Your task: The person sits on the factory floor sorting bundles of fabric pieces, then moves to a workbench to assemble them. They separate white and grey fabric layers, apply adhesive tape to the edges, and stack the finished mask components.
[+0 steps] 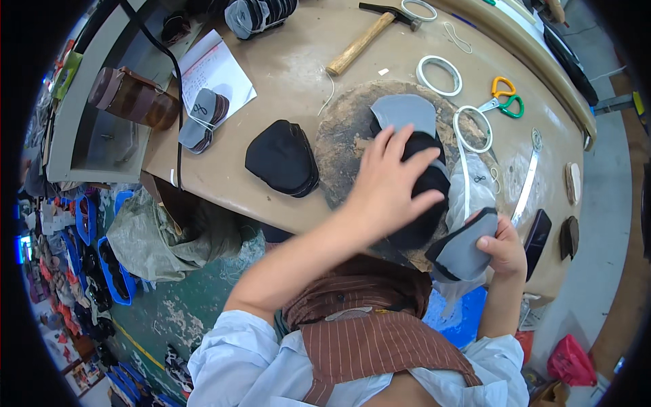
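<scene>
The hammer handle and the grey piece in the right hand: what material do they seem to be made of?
The hammer handle looks like bare, pale wood: tan and matt, with a dark metal-looking head. The grey piece in the right hand seems to be a soft fabric or foam sheet with a dark edge; it curves under the fingers. The exact material cannot be told.

Left hand (392,182) reaches forward, fingers spread; right hand (503,247) curled in a grip.

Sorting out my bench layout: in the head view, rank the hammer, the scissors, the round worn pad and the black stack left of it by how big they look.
1. Round worn pad, partly covered by the left hand.
2. Hammer and black stack: unsure, one longer, one broader.
3. Scissors, smallest.
</scene>
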Available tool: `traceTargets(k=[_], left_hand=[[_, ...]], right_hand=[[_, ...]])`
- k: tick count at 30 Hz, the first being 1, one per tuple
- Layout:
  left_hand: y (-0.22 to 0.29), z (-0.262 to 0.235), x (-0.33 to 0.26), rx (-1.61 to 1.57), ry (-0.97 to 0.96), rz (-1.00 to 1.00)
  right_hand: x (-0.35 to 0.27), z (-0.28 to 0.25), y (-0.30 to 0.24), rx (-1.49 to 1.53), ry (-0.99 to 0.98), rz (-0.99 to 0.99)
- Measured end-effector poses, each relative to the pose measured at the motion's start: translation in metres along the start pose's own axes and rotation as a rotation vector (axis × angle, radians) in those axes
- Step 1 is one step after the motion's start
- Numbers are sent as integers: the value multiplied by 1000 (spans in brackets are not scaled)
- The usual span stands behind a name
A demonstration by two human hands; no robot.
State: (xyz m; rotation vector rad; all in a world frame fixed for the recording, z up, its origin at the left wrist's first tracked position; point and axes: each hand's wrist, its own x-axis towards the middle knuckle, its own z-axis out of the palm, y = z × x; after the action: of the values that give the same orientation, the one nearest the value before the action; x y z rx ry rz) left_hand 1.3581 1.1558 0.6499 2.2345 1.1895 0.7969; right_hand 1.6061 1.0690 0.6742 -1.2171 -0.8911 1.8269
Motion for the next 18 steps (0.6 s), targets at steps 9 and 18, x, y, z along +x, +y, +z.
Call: traceTargets(k=[9,18], left_hand=[[14,-14,-73,-104,183,-93],[19,-35,-74,-565,-148,-395]], right_hand=[[-13,48,-23,-506,-281,-182],[9,87,33,-929,215,-662]])
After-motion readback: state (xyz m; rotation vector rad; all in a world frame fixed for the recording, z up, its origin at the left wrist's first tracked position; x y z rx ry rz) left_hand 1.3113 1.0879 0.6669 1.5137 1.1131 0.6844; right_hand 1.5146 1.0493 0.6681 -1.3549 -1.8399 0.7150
